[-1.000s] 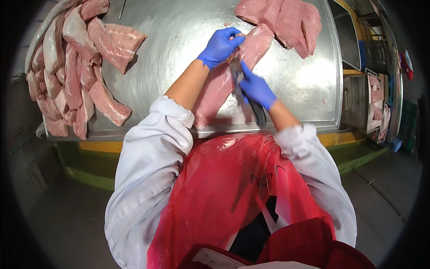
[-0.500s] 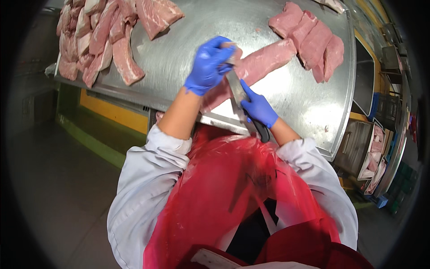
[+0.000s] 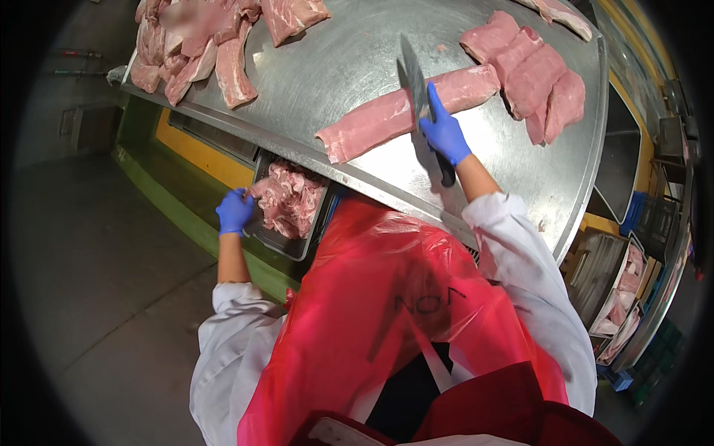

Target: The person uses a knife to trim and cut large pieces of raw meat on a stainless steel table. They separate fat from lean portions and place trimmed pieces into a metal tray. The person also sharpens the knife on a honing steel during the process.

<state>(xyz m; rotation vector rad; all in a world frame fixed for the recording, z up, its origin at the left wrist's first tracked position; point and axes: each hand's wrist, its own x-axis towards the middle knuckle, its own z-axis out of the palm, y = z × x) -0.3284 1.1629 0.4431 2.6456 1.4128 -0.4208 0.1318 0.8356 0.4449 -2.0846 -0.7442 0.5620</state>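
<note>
My right hand [image 3: 446,134] is closed round the black handle of a long knife [image 3: 411,70]. Its blade points away from me, over a long pink piece of pork loin [image 3: 364,126] lying slantwise on the steel table [image 3: 357,67]. Low on the left, my left hand [image 3: 235,211] is at the rim of a grey bin [image 3: 296,249] under the table edge. Its fingers are pinched on a small meat trimming [image 3: 251,193] beside the heap of pale pink trimmings [image 3: 286,201] in the bin.
A pile of untouched meat pieces [image 3: 201,52] lies at the table's far left. Several smooth loin pieces [image 3: 532,74] overlap at the right, with another strip [image 3: 558,15] at the far edge. A crate of meat [image 3: 621,290] stands right of the table.
My left hand has left the loin and moved down and left to the bin. My right hand, with the knife, has moved slightly away from me, and the blade now points farther outward.
</note>
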